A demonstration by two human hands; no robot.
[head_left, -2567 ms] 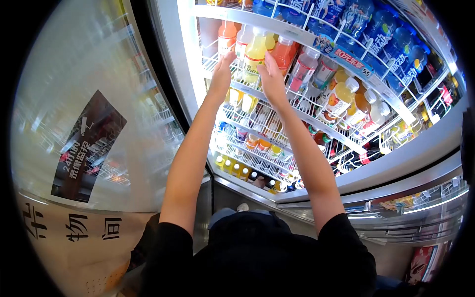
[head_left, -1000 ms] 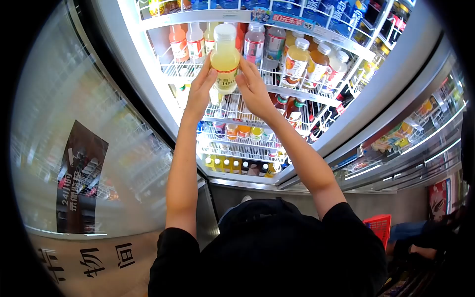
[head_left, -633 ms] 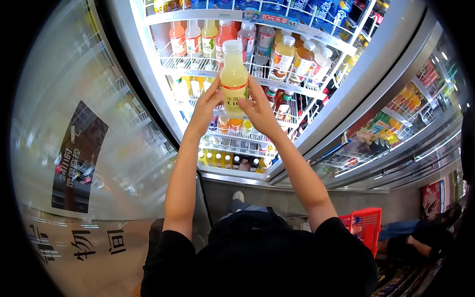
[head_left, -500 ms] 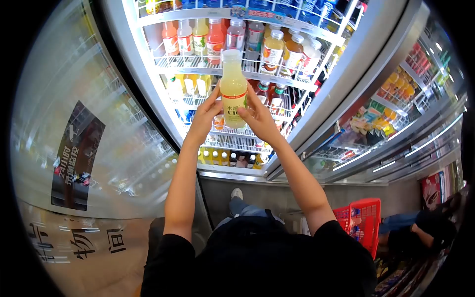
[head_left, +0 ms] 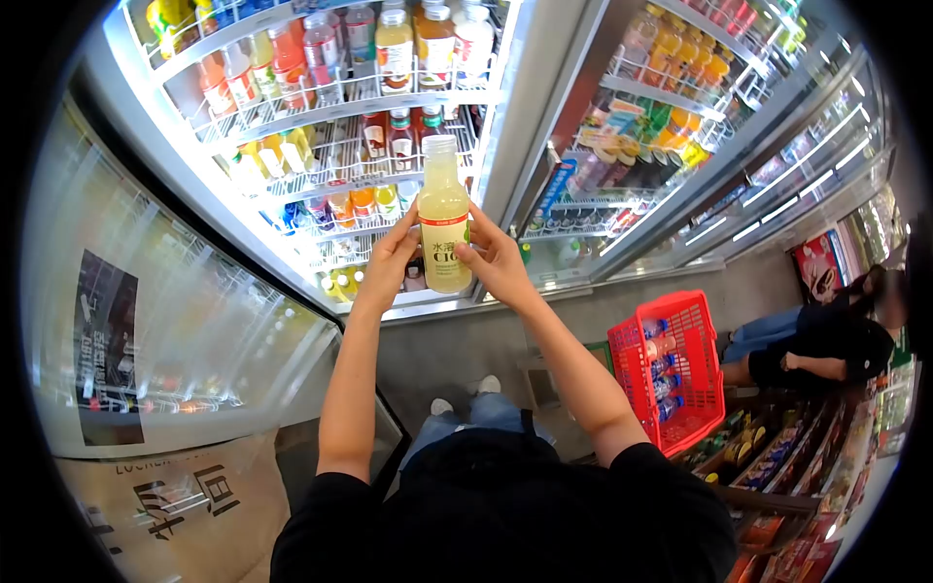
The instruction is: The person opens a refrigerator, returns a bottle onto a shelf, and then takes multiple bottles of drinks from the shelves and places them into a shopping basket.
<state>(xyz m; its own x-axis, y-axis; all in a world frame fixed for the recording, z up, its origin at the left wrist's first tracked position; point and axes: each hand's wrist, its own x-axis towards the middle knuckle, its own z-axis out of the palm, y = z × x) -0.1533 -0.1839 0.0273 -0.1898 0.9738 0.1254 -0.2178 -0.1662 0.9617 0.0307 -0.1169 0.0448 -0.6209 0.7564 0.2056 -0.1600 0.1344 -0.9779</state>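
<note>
A pale yellow bottle [head_left: 444, 209] with a clear cap and a red-banded label stands upright between my two hands. Its left side is gripped by the fingers of my left hand [head_left: 391, 262]. My right hand [head_left: 498, 260] holds the other side, thumb on the label. Behind the bottle is the lit fridge, its wire shelves [head_left: 340, 129] carrying rows of drinks: orange and red bottles [head_left: 291, 64] at upper left, amber bottles [head_left: 434, 47] to their right, and small yellow bottles [head_left: 335, 289] at the bottom.
The open glass door [head_left: 194, 321] is on the left. A red basket [head_left: 701, 369] with several bottles is at the right, near another person [head_left: 816, 340]. More closed fridges [head_left: 671, 107] line the upper right. Shelves of packaged goods [head_left: 777, 457] stand at lower right.
The bottle has come off the shelf and away from the fridge, held in both hands. The view has turned right, bringing more of the red basket and the other person into sight.
</note>
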